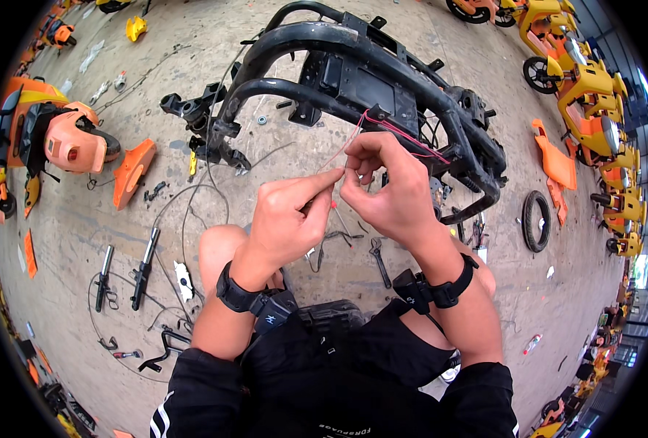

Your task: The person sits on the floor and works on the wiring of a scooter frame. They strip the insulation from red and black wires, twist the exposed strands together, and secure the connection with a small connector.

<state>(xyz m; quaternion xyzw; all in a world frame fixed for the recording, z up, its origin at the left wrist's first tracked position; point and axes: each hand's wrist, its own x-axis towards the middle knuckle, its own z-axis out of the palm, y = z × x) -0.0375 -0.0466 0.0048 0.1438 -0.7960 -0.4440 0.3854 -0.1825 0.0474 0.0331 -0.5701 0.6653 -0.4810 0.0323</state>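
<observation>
A black tubular scooter frame (pixel 353 44) stands in front of me, with thin red and pink wires (pixel 404 133) looped from a black plate down along its tubing. My left hand (pixel 287 215) is closed, its thumb and index finger pinched on a fine wire between my hands. My right hand (pixel 382 182) is closed at the same wire, its thumb and forefinger almost touching the left fingertips and its other fingers curled. The wire's end is too small to make out. On the floor below them lie a screwdriver (pixel 342 219) and an adjustable wrench (pixel 380 264).
An orange scooter (pixel 75 142) and a loose orange panel (pixel 132 175) are at left. Two fork tubes (pixel 145 266) and cables lie beside my left knee. At right are a tire (pixel 536 219), orange panels (pixel 554 160) and rows of yellow scooters (pixel 587 95).
</observation>
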